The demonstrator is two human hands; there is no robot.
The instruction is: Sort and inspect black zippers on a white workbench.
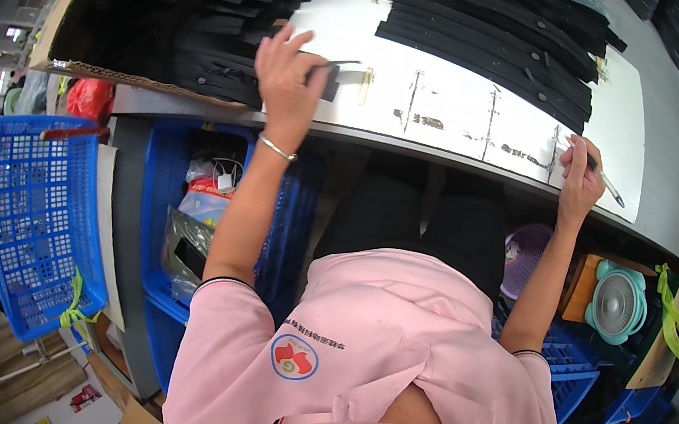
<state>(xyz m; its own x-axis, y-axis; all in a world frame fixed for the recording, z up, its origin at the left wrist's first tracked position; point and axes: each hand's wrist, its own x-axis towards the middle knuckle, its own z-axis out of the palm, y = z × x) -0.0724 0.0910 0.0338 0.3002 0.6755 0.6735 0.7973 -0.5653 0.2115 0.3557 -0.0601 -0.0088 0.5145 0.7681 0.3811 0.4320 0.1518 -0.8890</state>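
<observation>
My left hand (289,79) is over the right edge of a carton full of black fabric strips, its fingers apart. Close to its thumb, a short black strip piece (331,82) lies on a white board (462,82). My right hand (581,181) has a pen (609,184) pinched in its fingers, over the board's near right part. Dark upright marks with short cross lines and some smudges show on the board. A small tan strip (365,85) lies there too. Beyond these marks is a stack of long black strips (494,38) with small round grey spots.
The open carton (141,82) takes up the table's left. Below the table's front edge are a blue crate (154,186) with bags, a purple basket (527,256) and a small teal fan (617,303). Another blue basket (33,230) stands at the far left.
</observation>
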